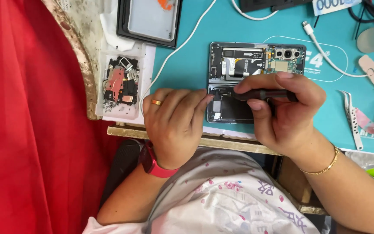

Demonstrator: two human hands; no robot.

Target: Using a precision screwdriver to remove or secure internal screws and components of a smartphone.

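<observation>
Of the hands, the left hand [176, 119] lies flat steadying the opened phone [256, 80]; the right hand [284, 112] grips a screwdriver [262, 94].

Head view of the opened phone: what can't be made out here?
- Tool tip: the black tool meets the opened phone under the right hand.
- Phone's lower half: covered by both hands; left hand hides its left edge.
- Parts in the white tray: too small to identify.
- White cable: ends cut off by the top edge.
</observation>
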